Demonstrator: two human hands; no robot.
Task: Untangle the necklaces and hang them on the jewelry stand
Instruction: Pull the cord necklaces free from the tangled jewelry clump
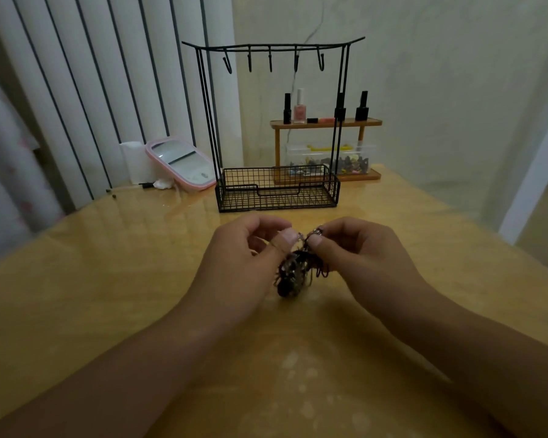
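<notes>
Head view showed both hands working in front of the jewelry stand [277,128], on the near side of its wire basket, above the desk [108,279]. Left hand [250,248] pinched a thin strand at thumb and forefinger; right hand [355,248] pinched a small ring or clasp end, other fingers curled in. Necklaces [293,270] hung between them as one dark clump, bottom of it just above or touching the desk, could not tell which. All five hooks on the stand's top bar were bare, so nothing hung yet; my read: early in the untangling step. Handling judgement: chains looked light, limp, fine-linked; no stiffness to push against, and hard pulls would likely tighten knots or snap a link. Best hold was probably at a free end or clasp, teasing loops loose rather than tugging the clump body. Small links likely slippery between fingertips. Behind the stand: wooden shelf [326,123] with nail polish bottles [299,107], clear box beneath. Left of the stand: pink-framed mirror [181,164], leaning back.
</notes>
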